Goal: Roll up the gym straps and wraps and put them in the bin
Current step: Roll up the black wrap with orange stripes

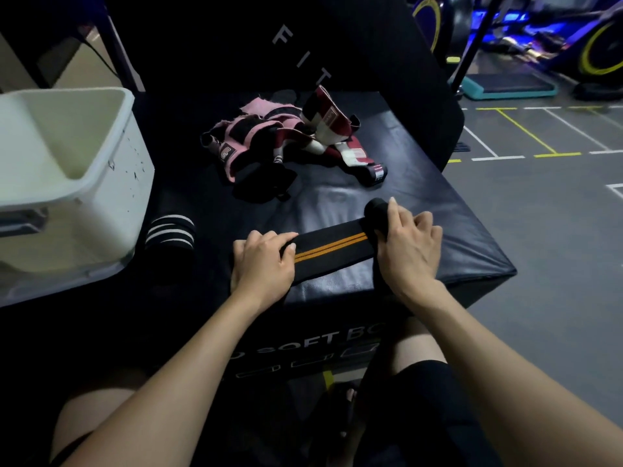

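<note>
Two hands work a black wrap with orange stripes (332, 248) laid flat on the soft box (421, 197). Left hand (264, 262) lies palm-down, fingers together, pressing the flat end. Right hand (406, 244) curls around the rolled end. Left of these lies a black wrap with white stripes (170, 235). Farther back: pink and maroon wraps (290, 139) piled loose; white bin (67, 170) at far left
</note>
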